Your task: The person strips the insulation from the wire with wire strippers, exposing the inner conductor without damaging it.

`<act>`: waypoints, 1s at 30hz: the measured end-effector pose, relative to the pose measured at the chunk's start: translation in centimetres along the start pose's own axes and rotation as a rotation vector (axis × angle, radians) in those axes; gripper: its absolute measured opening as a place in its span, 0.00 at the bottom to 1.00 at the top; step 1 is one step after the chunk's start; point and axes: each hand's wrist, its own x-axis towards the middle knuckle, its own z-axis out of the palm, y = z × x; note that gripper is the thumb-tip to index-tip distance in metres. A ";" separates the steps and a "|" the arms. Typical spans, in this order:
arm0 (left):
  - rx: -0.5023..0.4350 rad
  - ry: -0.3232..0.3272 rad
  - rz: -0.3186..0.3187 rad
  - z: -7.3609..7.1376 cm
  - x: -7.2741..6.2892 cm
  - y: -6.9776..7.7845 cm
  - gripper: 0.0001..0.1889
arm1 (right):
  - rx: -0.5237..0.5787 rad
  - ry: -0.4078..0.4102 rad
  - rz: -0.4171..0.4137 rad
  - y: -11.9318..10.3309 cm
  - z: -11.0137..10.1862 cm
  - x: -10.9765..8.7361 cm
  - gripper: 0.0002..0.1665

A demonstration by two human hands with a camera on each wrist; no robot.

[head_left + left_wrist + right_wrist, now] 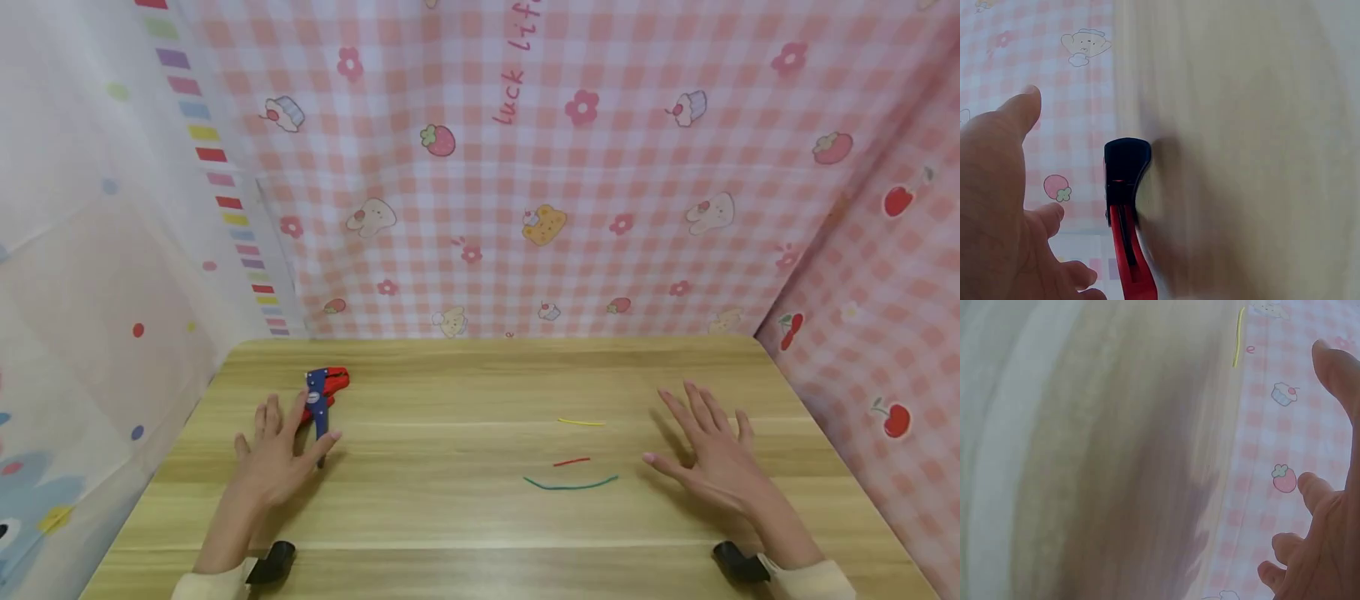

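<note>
My left hand point(273, 462) is spread over the left side of the table, index finger and thumb either side of a blue and red wire stripper point(318, 403). In the left wrist view the wire stripper point(1127, 169) stands apart from the fingers, and nothing is gripped. My right hand point(712, 458) hovers with fingers spread over the right side, holding nothing. Between the hands, nearer the right, lie a short yellow wire point(581, 422), a shorter red wire point(572, 462) and a longer, curved green wire point(570, 487). The right wrist view shows the yellow wire point(1238, 337) beyond the thumb.
The wood-grain table point(450, 533) ends at a pink checked curtain point(495, 275) along its back edge. More patterned cloth hangs at the left and right sides. A black wrist mount point(272, 564) sits by the left sleeve, another point(741, 563) by the right.
</note>
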 end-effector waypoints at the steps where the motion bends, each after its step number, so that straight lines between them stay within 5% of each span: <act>1: -0.004 -0.005 -0.002 -0.1 0.1 0.0 0.52 | 0.003 0.000 -0.001 -0.1 0.0 0.1 0.58; 30: -0.108 -0.003 0.001 -0.2 2.9 -0.1 0.52 | 0.120 -0.028 -0.041 -2.0 1.0 0.5 0.57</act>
